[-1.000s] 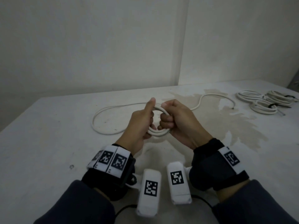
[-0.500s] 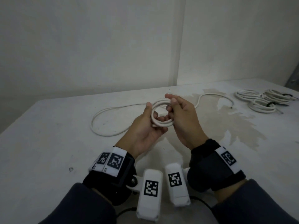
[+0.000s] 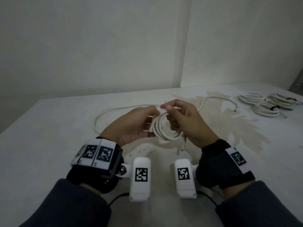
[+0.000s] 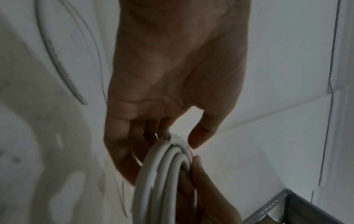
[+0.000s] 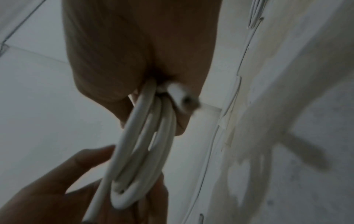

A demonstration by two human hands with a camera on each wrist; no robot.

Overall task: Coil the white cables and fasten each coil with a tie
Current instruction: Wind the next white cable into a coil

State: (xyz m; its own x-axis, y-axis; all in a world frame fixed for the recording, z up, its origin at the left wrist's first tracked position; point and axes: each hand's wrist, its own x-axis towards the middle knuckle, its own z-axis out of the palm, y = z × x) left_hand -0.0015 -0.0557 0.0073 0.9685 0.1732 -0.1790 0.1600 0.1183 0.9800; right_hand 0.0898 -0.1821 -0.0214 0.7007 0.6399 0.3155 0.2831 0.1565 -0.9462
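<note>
A small coil of white cable (image 3: 165, 134) hangs above the table between both hands. My left hand (image 3: 151, 123) grips its left side, thumb in front and fingers behind. My right hand (image 3: 165, 108) pinches the cable at the coil's top, with its lower fingers curled through the loops. The left wrist view shows the coil (image 4: 162, 174) edge-on under my left thumb (image 4: 201, 134). Seen from the right wrist, the coil (image 5: 141, 151) has about three loops. A short cable end (image 3: 184, 145) dangles below my right palm. The uncoiled part (image 3: 98, 122) lies looped on the table behind.
The white table (image 3: 49, 145) has a large dried stain (image 3: 229, 128) at centre right. Several finished cable coils (image 3: 262, 105), some bound with black ties, lie at the far right. Walls meet in a corner behind the table.
My right hand went from a fist on the cable to a pinch at the coil's top. The coil has turned more face-on and sits slightly lower and nearer to me.
</note>
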